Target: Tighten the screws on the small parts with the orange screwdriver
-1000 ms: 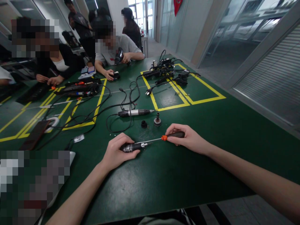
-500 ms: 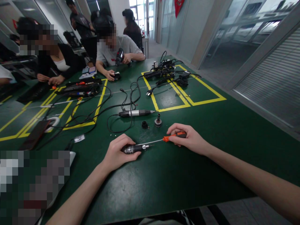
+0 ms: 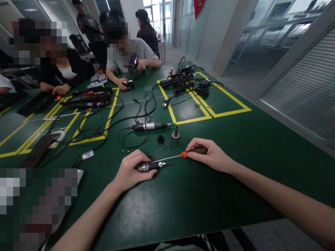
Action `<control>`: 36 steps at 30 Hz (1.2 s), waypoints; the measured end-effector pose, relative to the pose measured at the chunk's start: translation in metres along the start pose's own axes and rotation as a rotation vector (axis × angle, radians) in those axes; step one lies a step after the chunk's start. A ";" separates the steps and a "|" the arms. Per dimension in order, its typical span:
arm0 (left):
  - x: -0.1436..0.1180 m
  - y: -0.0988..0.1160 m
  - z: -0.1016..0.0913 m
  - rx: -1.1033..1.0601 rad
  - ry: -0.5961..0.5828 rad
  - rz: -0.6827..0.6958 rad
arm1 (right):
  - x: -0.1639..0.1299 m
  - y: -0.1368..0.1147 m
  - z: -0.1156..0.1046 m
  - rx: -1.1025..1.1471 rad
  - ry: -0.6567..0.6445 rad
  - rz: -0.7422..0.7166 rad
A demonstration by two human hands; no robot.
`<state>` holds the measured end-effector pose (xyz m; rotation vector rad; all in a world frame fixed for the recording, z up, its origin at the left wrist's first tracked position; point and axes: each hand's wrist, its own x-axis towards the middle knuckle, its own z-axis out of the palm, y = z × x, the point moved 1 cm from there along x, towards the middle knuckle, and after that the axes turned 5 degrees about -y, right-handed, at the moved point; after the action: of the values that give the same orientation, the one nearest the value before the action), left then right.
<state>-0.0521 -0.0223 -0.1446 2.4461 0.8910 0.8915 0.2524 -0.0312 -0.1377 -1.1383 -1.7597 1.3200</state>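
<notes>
My left hand (image 3: 128,170) grips a small dark cylindrical tool body (image 3: 148,165) with a metal tip, lying on the green table (image 3: 183,195). A screwdriver (image 3: 193,151) with an orange and black handle sits in my right hand (image 3: 209,153). Its thin shaft points left and its tip meets the metal front end of the tool body. Just beyond the two hands lie a small black cap (image 3: 161,139) and a round metal part (image 3: 176,134) with a stem.
A corded grey rotary tool (image 3: 150,126) lies farther back, its black cable looping left. Yellow tape boxes mark the table. Power strips and cables (image 3: 187,82) sit at the far right. Other people work with tools at the far left side. A dark flat device (image 3: 39,150) lies at left.
The screwdriver handle has turned in my right hand: the orange side showed half a second ago, now mostly black shows. Both hands stay in place.
</notes>
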 end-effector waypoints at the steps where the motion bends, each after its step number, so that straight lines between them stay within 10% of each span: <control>1: 0.000 0.000 0.000 0.001 0.000 -0.001 | 0.000 0.001 0.000 -0.006 0.003 -0.013; 36: 0.001 0.002 0.000 -0.010 -0.003 -0.057 | 0.000 0.000 0.001 0.008 -0.020 0.029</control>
<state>-0.0511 -0.0233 -0.1430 2.4003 0.9478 0.8701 0.2519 -0.0319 -0.1376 -1.1540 -1.7574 1.3586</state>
